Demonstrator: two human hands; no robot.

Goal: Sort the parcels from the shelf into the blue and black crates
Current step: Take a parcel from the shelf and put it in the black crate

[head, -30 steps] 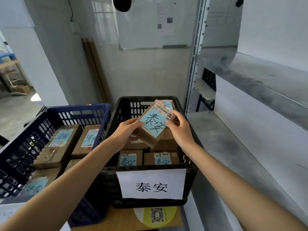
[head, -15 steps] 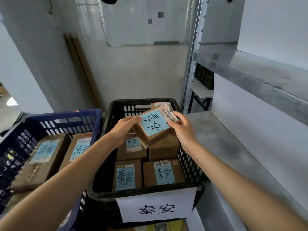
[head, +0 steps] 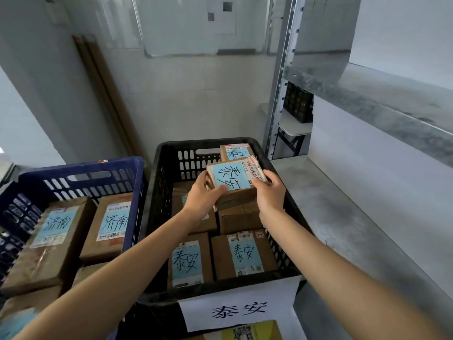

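While the left hand (head: 202,200) and right hand (head: 269,192) grip the parcel (head: 232,177) by its near corners, its front edge is hidden. It tops a stack far right in the black crate (head: 196,143), near the rim. The blue crate (head: 85,166) is cut off at left.

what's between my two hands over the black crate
One brown parcel with a blue label: the left hand holds one end, the right hand the other, seen in the head view.

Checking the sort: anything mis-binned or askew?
Nothing visibly mis-binned: black crate parcels read 泰安, matching its sign; blue crate parcels read 济南. Only the parcel held by left hand and right hand sits skewed.
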